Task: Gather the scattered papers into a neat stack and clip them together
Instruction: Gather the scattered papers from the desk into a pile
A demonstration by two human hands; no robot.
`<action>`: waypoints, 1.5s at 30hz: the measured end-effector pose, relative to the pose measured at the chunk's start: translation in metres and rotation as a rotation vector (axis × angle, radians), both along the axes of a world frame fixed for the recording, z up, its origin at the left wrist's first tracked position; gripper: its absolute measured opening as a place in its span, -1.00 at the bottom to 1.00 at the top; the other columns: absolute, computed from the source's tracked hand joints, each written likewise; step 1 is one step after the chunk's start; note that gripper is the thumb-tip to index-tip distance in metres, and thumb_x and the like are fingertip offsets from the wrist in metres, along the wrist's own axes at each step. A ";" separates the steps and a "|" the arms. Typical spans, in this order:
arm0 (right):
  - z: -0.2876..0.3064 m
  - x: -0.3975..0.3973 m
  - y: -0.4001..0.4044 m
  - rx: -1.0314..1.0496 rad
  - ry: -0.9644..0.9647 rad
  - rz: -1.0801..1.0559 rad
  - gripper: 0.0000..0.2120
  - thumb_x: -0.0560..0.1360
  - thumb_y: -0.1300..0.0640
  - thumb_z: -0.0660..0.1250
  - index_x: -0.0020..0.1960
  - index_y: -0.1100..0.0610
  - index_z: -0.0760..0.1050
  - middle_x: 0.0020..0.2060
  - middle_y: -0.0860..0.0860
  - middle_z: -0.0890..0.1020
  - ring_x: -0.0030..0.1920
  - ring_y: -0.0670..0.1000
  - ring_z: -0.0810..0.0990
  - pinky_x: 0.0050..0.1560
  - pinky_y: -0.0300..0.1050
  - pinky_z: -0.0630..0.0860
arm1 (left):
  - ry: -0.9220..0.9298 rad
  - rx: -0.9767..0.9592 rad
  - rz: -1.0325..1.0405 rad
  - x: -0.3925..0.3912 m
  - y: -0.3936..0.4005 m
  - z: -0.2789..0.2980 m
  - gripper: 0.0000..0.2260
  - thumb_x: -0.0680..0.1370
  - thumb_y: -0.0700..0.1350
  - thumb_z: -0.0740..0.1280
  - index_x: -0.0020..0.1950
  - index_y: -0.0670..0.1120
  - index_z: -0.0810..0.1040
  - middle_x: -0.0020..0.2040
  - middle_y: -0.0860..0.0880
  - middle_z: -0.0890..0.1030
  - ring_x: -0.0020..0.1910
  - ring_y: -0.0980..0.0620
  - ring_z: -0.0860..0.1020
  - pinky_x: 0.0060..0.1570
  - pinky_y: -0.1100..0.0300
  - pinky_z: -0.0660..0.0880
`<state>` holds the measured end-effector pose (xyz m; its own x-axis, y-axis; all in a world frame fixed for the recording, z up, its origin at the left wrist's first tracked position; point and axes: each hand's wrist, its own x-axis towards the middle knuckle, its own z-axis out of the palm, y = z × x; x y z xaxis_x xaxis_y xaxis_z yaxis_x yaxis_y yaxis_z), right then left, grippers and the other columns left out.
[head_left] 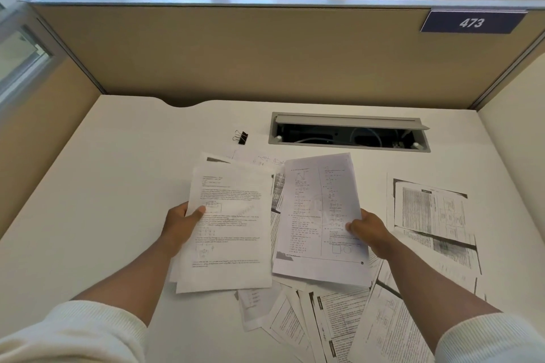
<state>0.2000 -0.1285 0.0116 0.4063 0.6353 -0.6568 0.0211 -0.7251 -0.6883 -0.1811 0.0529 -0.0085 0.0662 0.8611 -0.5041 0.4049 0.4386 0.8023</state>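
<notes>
My left hand (pixel 181 222) grips the left edge of a small bundle of printed papers (pixel 230 230), lifted over the desk. My right hand (pixel 368 230) pinches the right edge of a single two-column sheet (pixel 318 215), held beside the bundle and slightly tilted. Several loose printed papers (pixel 333 315) lie fanned out on the desk below both hands. One dark photocopied sheet (pixel 433 212) lies apart at the right. A black binder clip (pixel 241 137) sits on the desk behind the papers, untouched.
The white desk (pixel 88 200) is walled by tan cubicle partitions (pixel 236 53) at the back and both sides. An open cable tray (pixel 348 134) is set into the desk right of the clip. Plants stand behind the partition.
</notes>
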 end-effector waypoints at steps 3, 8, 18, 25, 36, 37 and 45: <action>0.000 0.003 -0.003 0.005 0.005 -0.007 -0.68 0.47 0.41 0.18 0.16 0.17 0.49 0.02 0.12 0.62 -0.08 0.03 0.58 -0.19 -0.13 0.51 | -0.164 -0.067 0.027 0.006 0.011 0.007 -0.73 0.61 -0.11 0.37 0.30 -0.12 0.58 0.14 -0.14 0.69 0.09 -0.19 0.67 0.16 -0.18 0.58; -0.002 0.004 -0.004 0.009 0.036 -0.015 -0.67 0.48 0.38 0.21 0.19 0.13 0.47 0.04 0.08 0.61 -0.01 0.05 0.58 -0.05 -0.07 0.52 | -0.313 -0.155 -0.015 0.029 0.020 0.018 -0.69 0.61 -0.10 0.36 0.35 -0.13 0.55 0.21 -0.14 0.67 0.19 -0.20 0.63 0.24 -0.20 0.52; -0.001 -0.002 0.009 0.007 0.187 -0.026 -0.59 0.50 0.35 0.24 0.33 0.13 0.43 0.13 0.10 0.63 0.12 0.16 0.62 0.17 0.17 0.57 | -0.343 -0.197 -0.263 0.093 0.008 0.026 -0.72 0.62 -0.08 0.35 0.32 -0.07 0.57 0.18 -0.05 0.69 0.15 -0.07 0.66 0.11 0.02 0.59; 0.001 -0.003 0.014 0.028 0.386 -0.079 -0.57 0.53 0.40 0.26 0.37 0.18 0.42 0.20 0.13 0.61 0.19 0.19 0.58 0.22 0.19 0.52 | -0.268 -0.149 -0.382 0.120 -0.003 0.019 -0.63 0.61 -0.02 0.35 0.41 -0.03 0.45 0.30 0.01 0.60 0.23 0.05 0.58 0.17 0.15 0.52; 0.014 -0.007 0.015 0.082 0.491 -0.140 -0.55 0.42 0.47 0.09 0.24 0.34 0.51 0.12 0.25 0.65 0.15 0.34 0.59 0.22 0.30 0.50 | -0.329 -0.173 -0.340 0.134 -0.013 0.012 -0.49 0.44 -0.05 0.55 0.37 -0.05 0.54 0.25 -0.04 0.66 0.20 -0.03 0.63 0.11 0.08 0.59; 0.014 -0.008 0.016 0.102 0.507 -0.146 -0.57 0.42 0.43 0.07 0.22 0.35 0.53 0.12 0.25 0.65 0.14 0.34 0.59 0.22 0.30 0.49 | -0.306 -0.144 -0.318 0.137 -0.014 0.013 -0.50 0.45 -0.06 0.54 0.37 -0.05 0.54 0.24 -0.02 0.66 0.17 0.02 0.63 0.04 0.17 0.58; 0.015 -0.011 0.017 0.208 0.610 -0.069 -0.48 0.58 -0.29 0.02 0.35 -0.05 0.48 0.23 0.10 0.62 0.23 0.19 0.58 0.18 0.23 0.51 | -0.226 -0.128 -0.276 0.151 -0.020 0.007 -0.54 0.48 -0.04 0.52 0.36 -0.04 0.53 0.23 -0.01 0.65 0.22 -0.05 0.60 0.24 -0.01 0.53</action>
<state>0.1893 -0.1113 0.0266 0.0436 0.7601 -0.6484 -0.4604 -0.5607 -0.6882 -0.0302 0.0331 -0.0012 0.4083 0.7263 -0.5530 0.3410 0.4406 0.8304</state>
